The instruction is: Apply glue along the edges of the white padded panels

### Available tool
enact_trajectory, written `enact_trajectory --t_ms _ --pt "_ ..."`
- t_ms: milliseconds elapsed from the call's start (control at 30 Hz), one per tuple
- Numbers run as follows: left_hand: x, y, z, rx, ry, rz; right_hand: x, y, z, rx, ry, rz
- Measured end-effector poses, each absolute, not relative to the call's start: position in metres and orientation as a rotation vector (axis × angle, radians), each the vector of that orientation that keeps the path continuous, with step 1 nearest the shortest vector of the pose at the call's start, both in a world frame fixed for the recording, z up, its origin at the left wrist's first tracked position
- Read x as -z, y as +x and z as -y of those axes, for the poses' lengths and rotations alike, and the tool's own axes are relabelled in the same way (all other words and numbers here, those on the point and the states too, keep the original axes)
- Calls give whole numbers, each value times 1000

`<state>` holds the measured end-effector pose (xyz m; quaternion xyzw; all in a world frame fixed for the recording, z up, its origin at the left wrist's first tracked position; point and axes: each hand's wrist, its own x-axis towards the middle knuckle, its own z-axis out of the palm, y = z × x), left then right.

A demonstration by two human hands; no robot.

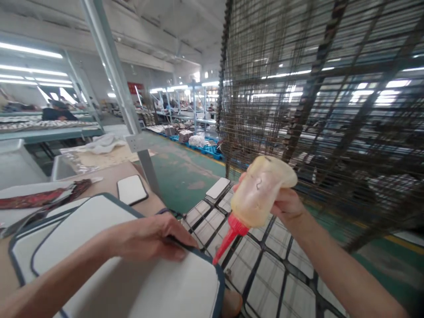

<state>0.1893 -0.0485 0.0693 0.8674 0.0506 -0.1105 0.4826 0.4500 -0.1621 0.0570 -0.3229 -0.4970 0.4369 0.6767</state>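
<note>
My right hand (286,201) is wrapped around a yellowish, translucent squeeze bottle (255,190) with a red cap and long red nozzle. The bottle is tilted nozzle-down, and the nozzle tip meets the dark blue edge of a white panel (172,287) near its rounded corner. My left hand (152,236) lies across that panel, its fingers closed on the dark border. Beneath and to the left rest more white panels (66,229) with the same dark edging. What the bottle contains, and any liquid at the tip, I cannot make out.
A metal grid rack (265,247) holding pale rectangular pieces lies ahead to the right, under upright wire mesh racks (318,88). A small white panel (132,189) sits on the tan worktable (124,170). A grey metal post (115,79) rises beside it. Far left, a person (58,110) is at a table.
</note>
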Motion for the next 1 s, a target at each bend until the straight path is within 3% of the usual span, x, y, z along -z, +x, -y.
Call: enact_trajectory --t_ms 433,1000 --pt "-84 133 45 300 1979 -163 -61 390 141 -1140 -623 1186" --pt "-79 95 40 94 1970 -318 -48 368 156 -828 -679 1013"
